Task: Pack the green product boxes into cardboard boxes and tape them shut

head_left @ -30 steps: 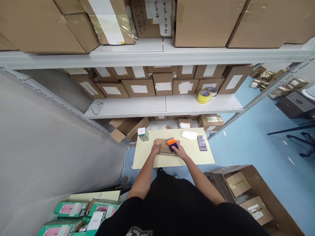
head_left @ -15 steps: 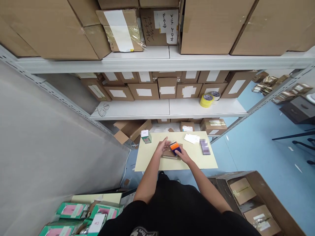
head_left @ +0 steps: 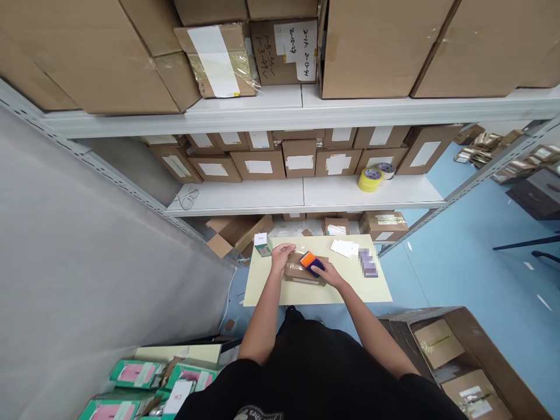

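My right hand grips an orange and dark blue tape dispenser over a small brown cardboard box. Shiny clear tape lies across the left part of the box top. At the box's far left corner is my left hand, its fingers pinched together; a faint glint shows beside the fingertips, but what they hold is too small to make out. The box rests on a pale yellow table. A small green and white carton stands at the table's far left corner.
White papers and a blurred purple item lie on the table's right side. Behind rises a shelf rack with labelled boxes and yellow tape rolls. A large open carton stands at right; green boxes lie at left.
My left hand has moved away from the dispenser, to the left and toward the far side, and its fingers have closed. The dispenser stays over the box, and shiny tape now shows on the box's left.
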{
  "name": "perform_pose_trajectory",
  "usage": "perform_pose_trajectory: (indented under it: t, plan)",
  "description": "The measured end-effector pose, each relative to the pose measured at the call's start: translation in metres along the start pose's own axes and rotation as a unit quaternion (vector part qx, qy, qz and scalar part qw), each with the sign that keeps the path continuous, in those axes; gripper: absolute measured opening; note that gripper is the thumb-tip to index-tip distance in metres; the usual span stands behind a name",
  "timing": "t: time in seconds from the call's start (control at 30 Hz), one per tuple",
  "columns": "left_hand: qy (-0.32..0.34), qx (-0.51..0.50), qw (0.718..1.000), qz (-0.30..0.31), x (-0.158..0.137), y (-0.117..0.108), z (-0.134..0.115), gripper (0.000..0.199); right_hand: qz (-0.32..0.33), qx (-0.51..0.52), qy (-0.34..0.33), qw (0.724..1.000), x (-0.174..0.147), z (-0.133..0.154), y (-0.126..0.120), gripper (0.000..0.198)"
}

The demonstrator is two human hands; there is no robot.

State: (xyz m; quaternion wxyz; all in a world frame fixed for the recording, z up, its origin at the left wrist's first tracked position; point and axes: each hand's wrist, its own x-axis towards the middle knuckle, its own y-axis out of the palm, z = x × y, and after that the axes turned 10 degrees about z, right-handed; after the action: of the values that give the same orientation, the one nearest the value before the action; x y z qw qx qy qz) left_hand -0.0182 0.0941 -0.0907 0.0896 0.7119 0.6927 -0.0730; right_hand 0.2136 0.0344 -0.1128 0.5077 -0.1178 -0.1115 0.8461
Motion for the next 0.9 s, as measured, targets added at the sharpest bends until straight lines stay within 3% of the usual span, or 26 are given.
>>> perform_pose_trajectory:
  t: [0.2, 0.47, 0.67, 0.9]
  plan:
    - [0.023, -0.027, 0.991, -0.128, -0.009, 0.0, 0.033, 0.034, -0.045, -0.125, 0.1, 0.986, 0.01, 0.007, -0.007, 0.052]
    - [-0.003, -0.047, 0.967, -0.251, -0.015, -0.006, 0.067, 0.029, -0.031, -0.184, 0.109, 0.976, 0.016, 0.003, -0.006, 0.049]
    - [-0.041, -0.054, 0.955, -0.288, -0.015, -0.023, 0.078, 0.031, -0.008, -0.21, 0.121, 0.97, 0.034, 0.004, -0.002, 0.047]
    - [-0.116, -0.044, 0.956, -0.267, -0.014, -0.031, 0.092, 0.02, 0.01, -0.269, 0.165, 0.949, 0.054, 0.01, 0.011, 0.057]
